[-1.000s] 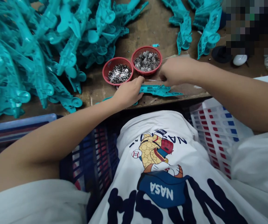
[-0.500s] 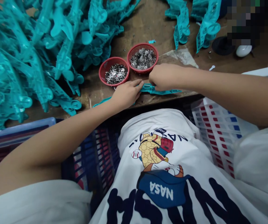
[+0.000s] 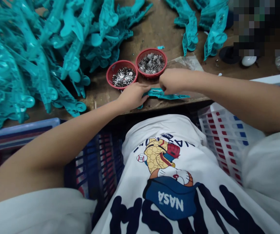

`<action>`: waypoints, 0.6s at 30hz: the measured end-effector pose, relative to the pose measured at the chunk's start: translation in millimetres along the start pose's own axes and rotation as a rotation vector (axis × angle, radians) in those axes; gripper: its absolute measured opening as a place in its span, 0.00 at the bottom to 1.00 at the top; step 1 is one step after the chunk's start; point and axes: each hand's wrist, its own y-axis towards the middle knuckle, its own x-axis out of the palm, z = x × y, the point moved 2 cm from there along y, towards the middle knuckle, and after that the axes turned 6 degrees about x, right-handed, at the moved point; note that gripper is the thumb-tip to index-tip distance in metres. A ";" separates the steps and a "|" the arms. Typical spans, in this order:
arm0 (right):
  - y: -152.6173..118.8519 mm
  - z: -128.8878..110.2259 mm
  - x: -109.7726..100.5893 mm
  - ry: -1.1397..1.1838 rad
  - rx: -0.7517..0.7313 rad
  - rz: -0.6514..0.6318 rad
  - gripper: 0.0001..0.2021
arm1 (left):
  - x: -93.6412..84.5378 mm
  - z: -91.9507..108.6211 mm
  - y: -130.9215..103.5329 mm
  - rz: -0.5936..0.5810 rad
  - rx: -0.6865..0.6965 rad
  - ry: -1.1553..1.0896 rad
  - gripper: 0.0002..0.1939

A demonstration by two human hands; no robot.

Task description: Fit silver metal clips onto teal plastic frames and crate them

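Observation:
A long teal molded plastic part (image 3: 158, 93) lies along the table's front edge, between my two hands. My left hand (image 3: 133, 96) holds it near its left end, thumb and fingers pressed on it. My right hand (image 3: 172, 81) is closed in a fist over the middle, its fingertips down at the part; whatever they pinch is hidden. Just behind my left hand is a red basket (image 3: 108, 78) of small shiny metal pieces. A second red basket (image 3: 163, 69), behind my right hand, holds greyer metal pieces.
A large heap of teal plastic parts (image 3: 42, 58) covers the table's left side. More teal parts (image 3: 190, 31) lie at the back right, near a white rounded object (image 3: 249, 61). Plastic crates, one blue (image 3: 101, 162) and one white (image 3: 224, 130), stand below the table edge.
The view has shifted slightly. A teal strip that stuck out left of my left hand no longer shows there. Both hands stay at the teal part, my right one still closed over it.

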 end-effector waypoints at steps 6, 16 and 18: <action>-4.9 23.6 -26.4 0.180 0.051 0.209 0.08 | -2.0 9.9 -6.4 0.019 -0.034 0.073 0.36; 0.0 0.4 -0.2 0.371 -0.060 0.214 0.19 | 2.2 8.1 0.4 -0.023 -0.007 0.072 0.31; -2.7 -0.1 -0.1 0.348 -0.051 0.197 0.19 | 2.4 8.2 0.1 -0.031 -0.014 0.082 0.31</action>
